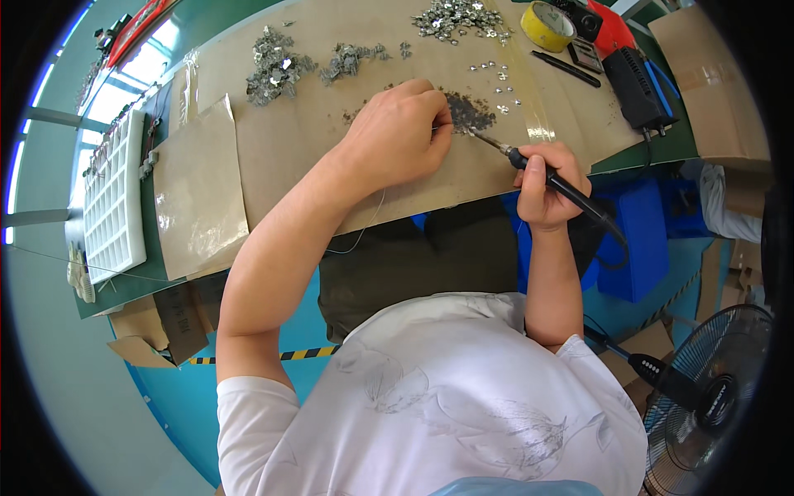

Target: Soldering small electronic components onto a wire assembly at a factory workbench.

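Note:
My right hand grips the black handle of a soldering iron, whose metal tip points left and down onto the brown work surface. Just left of that tip, my left hand is closed in a pinch. A thin strand of solder wire trails from under it over the table's front edge; its end at the fingertips is hidden. Beneath the tip lies a dark scorched patch, with a tiny shiny bit too small to make out. Small loose metal pieces lie beyond it.
Piles of small metal parts and shiny pieces lie at the back. Yellow tape, a black pen and a black box with a cord stand right. A white compartment tray is left; a fan stands lower right.

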Demonstrator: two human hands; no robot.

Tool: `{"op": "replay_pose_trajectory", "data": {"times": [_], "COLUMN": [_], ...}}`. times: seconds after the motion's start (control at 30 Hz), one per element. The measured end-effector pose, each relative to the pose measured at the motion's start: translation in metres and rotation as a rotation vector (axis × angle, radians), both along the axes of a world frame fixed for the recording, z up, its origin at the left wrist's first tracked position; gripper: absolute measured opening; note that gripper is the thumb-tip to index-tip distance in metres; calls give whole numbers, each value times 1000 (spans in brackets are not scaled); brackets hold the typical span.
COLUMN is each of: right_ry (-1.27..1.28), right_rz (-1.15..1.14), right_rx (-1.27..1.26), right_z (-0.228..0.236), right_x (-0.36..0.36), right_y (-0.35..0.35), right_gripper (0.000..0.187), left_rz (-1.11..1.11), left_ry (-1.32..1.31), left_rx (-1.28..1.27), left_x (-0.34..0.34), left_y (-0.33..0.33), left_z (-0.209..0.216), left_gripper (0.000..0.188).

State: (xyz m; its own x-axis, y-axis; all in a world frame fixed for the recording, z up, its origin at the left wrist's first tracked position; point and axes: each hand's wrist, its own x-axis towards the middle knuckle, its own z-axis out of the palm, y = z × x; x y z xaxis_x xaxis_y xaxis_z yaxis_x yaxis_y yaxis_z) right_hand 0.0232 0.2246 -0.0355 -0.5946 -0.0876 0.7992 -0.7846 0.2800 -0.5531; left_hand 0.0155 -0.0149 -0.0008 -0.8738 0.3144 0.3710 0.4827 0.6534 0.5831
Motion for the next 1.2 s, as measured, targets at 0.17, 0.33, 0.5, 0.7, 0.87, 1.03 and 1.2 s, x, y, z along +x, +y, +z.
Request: {"op": "replay_pose_trajectory", "data": {"times": [0.17,0.33,0.5,0.7,0.87,1.03,1.2], "right_ry": [-9,-14,-16,-11,-15,-25,-16], "right_rz": [9,-5,1,5,-2,1,-5], "right_rx": [18,51,29,21,16,11,36], "right_z": [2,1,3,1,0,1,-1], "right_x": [0,0,0,0,1,1,-2], "right_y": [-2,0,-1,0,-1,-2,1], "right_gripper": [4,4,3,4,4,4,4], "left_rz": [6,10,18,24,22,31,29], "left_ry": [21,2,17,6,10,19,7], "left_rx": [-21,-37,-49,-61,-71,-106,-114], "left_x": [1,0,0,-1,-1,-1,-3], "left_y": [2,2,3,5,4,6,7], "left_z": [0,0,0,-1,-2,-2,-1], "left_gripper": [9,10,10,11,12,11,11]}}
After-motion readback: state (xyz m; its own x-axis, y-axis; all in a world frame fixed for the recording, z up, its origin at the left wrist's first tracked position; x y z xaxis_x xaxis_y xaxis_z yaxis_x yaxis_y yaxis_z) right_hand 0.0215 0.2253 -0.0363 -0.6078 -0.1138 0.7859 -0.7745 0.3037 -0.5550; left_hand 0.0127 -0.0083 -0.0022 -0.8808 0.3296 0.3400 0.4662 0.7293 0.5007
